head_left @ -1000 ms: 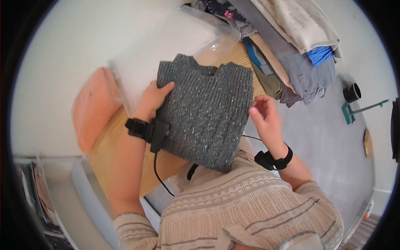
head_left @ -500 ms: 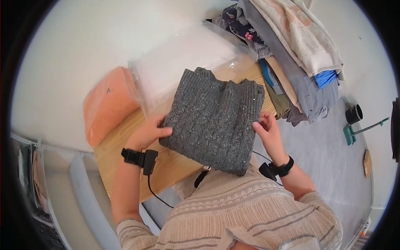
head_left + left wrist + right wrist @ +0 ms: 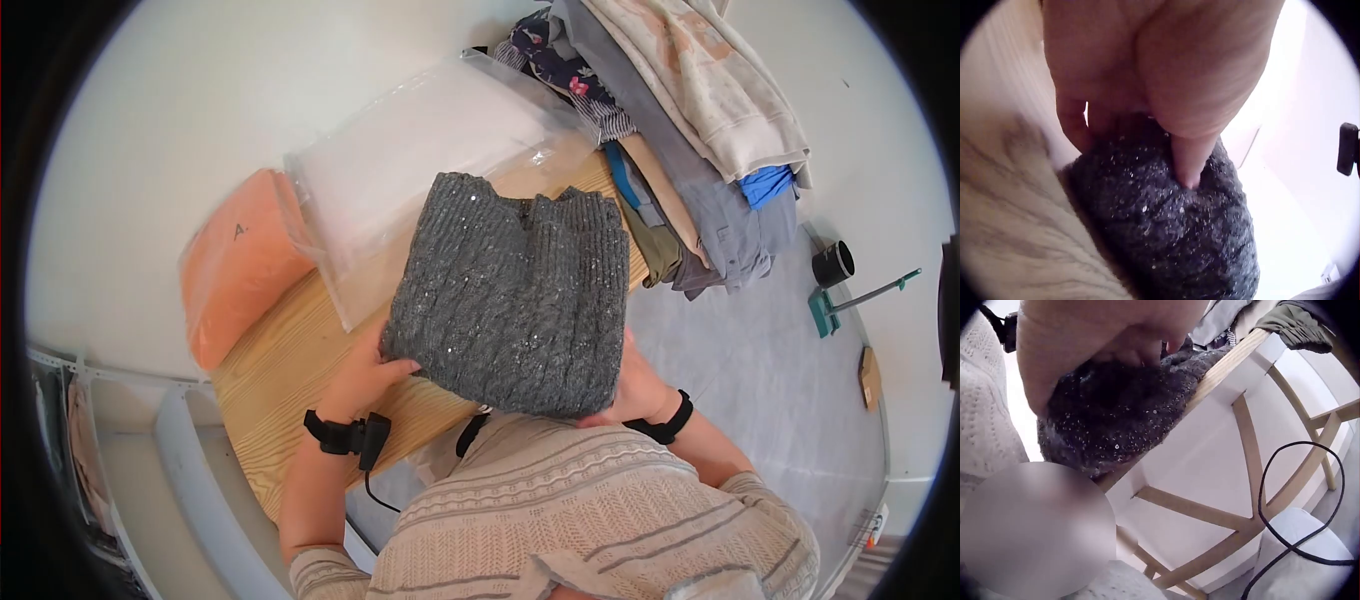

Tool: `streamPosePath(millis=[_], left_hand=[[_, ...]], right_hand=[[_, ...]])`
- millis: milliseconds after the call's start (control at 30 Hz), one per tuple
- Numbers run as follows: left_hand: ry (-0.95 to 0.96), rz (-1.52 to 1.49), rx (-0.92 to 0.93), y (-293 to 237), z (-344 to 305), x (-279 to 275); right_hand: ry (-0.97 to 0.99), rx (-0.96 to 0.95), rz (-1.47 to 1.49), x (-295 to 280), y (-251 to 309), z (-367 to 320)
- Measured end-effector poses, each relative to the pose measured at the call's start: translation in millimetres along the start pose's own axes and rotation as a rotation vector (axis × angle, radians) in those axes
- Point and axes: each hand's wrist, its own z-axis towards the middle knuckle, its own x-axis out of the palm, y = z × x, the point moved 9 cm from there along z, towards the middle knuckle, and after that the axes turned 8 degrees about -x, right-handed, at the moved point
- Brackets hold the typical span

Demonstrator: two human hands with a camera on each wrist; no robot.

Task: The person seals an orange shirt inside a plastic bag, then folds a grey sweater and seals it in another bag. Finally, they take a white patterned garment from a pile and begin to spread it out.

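Observation:
A folded dark grey, white-flecked knit sweater is held in front of the person's body, over the near edge of the table. At its lower left side the left hand grips it, thumb on top and fingers underneath. In the left wrist view the thumb of the left hand presses into the flecked knit. The right hand holds the lower right corner, its fingers partly hidden by the sweater. Seen from the right wrist, the right hand curls round the sweater's edge.
Behind the sweater, a clear plastic bag lies flat on the wooden table. An orange bundle in clear plastic stands at the left against the wall. Piled clothes lie at the back right. A black cable loops below the table.
The left hand has slid from the sweater's upper left edge to its lower left side. The right hand has moved from beside the right edge down to the lower right corner and taken hold.

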Motion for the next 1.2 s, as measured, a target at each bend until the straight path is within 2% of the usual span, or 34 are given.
streamPosePath(millis=[33,100,167,200,267,333,400,467,533,600,633,667,700,733,767,800,867,900,967,1000,1067,1133,1200], left_hand=[[-0.001,-0.002,0.0,3,2,1],[-0.099,0.123,0.19,-8,3,-1],[-0.141,0.14,0.178,-9,6,1],[-0.185,0.16,0.168,-10,8,-2],[-0.148,0.162,0.132,-6,13,-4],[-0.114,0.164,0.095,-6,15,-6],[0.011,-0.034,0.129,-25,9,0],[0.039,-0.014,0.106,-39,15,-1],[0.073,0.004,0.078,-53,24,1],[0.05,0.298,0.046,-65,34,6],[0.05,0.301,0.05,-68,36,4],[0.008,0.463,0.101,-74,38,1],[-0.034,0.625,0.152,-79,40,0],[-0.034,0.627,0.153,-79,45,0],[0.037,0.443,0.159,-77,49,3],[0.107,0.258,0.161,-74,52,6],[0.068,0.193,0.172,-70,59,5],[0.029,0.127,0.186,-71,61,2],[0.013,0.115,0.176,-71,67,5],[-0.005,0.099,0.166,-71,70,4],[-0.075,0.15,0.169,-64,85,-3],[-0.144,0.202,0.176,-57,95,-10],[-0.117,-0.032,0.134,-54,101,-6]], right_hand=[[-0.028,-0.016,-0.044,0,-4,-3],[-0.054,-0.03,-0.088,-3,-9,-4],[-0.217,-0.017,0.068,-16,-14,-1],[-0.219,-0.017,0.065,-14,-12,-1],[-0.364,0.213,0.288,-16,-31,-8],[-0.355,0.254,0.321,-18,-35,-11],[-0.343,0.295,0.355,-21,-34,-8],[-0.312,0.476,0.399,-24,-41,-7],[-0.237,0.453,0.362,-28,-44,0],[-0.165,0.417,0.319,-36,-41,14],[-0.179,0.418,0.504,-39,-36,21],[-0.192,0.417,0.69,-41,-34,27],[-0.195,0.415,0.69,-43,-40,29],[-0.16,0.517,0.628,-40,-56,23],[-0.123,0.62,0.567,-36,-70,18],[-0.125,0.623,0.571,-33,-77,21],[-0.164,0.103,-0.063,-54,-49,50],[-0.167,0.103,-0.062,-52,-53,49],[-0.211,0.39,0.283,-41,-90,36],[-0.212,0.389,0.284,-37,-97,35],[-0.556,0.396,0.479,-50,-111,30],[-0.565,0.425,0.434,-54,-108,35],[-0.626,0.483,0.281,-62,-115,33]])
